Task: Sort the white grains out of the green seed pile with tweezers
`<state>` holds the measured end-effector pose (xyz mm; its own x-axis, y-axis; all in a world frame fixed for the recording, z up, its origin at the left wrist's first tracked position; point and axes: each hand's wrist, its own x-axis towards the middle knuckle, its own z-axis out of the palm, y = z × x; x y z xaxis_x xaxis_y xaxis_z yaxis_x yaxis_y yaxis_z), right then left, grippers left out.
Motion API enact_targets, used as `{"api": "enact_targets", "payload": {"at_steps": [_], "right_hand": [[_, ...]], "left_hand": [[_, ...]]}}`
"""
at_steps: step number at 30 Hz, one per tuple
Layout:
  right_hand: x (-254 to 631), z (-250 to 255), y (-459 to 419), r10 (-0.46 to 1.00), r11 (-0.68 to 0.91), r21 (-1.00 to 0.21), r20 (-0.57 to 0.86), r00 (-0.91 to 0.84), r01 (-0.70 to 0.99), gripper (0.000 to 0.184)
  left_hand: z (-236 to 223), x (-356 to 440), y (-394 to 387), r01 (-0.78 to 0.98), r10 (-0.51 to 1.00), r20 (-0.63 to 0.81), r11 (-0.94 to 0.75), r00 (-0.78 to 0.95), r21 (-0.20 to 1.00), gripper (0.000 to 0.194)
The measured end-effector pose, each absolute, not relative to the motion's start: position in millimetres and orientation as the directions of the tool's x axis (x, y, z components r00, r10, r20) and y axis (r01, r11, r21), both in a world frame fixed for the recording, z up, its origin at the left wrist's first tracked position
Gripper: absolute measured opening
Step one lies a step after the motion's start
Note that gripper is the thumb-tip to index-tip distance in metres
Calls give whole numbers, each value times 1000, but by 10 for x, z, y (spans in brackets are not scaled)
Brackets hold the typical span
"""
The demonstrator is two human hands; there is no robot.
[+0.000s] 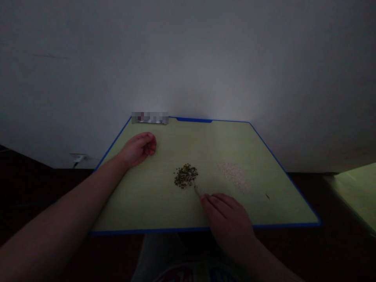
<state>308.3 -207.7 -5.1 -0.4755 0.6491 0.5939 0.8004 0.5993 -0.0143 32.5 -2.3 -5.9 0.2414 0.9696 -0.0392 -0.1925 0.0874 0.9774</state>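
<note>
My right hand (230,219) is closed on a small, slim metal tool, apparently tweezers (197,190), pinched between thumb and fingers. The tool's tip is at the lower right edge of a pile of small dark brown grains (186,176). Right of that pile, beyond my right hand, lies a spread of pale, whitish grains (235,175). My left hand (140,149) rests on the left part of the tabletop, its fingers curled in, with nothing visible in them. The individual grains are too small and dim to identify.
The pale green table (164,211) has a blue edge and stands against a grey wall. A blurred flat packet or label (150,118) is at its far left edge. A thin dark sliver (267,196) lies at right. A plug (78,158) sits in the wall at left.
</note>
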Motion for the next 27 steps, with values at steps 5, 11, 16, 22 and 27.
{"api": "enact_targets", "payload": {"at_steps": [5,11,16,22,27], "right_hand": [[3099,-150,-2154,657,629,-55,572,-492,775,32],[2947,-119,-2207,645,669,-112,579,-499,735,32],[2844,-29,-2164,621,702,-126,590,-516,701,32],[2856,-72,-2083,622,677,-101,608,-494,729,31],[3019,-116,-2033,649,619,-40,588,-483,784,29]], "left_hand": [[-47,318,-25,-186,970,-47,93,240,978,16],[-25,334,-41,-167,973,-62,100,222,981,17],[-35,333,-35,-190,971,-41,87,237,978,16],[-26,331,-41,-181,970,-44,89,238,979,15],[-38,326,-31,-187,969,-40,88,246,978,15]]}}
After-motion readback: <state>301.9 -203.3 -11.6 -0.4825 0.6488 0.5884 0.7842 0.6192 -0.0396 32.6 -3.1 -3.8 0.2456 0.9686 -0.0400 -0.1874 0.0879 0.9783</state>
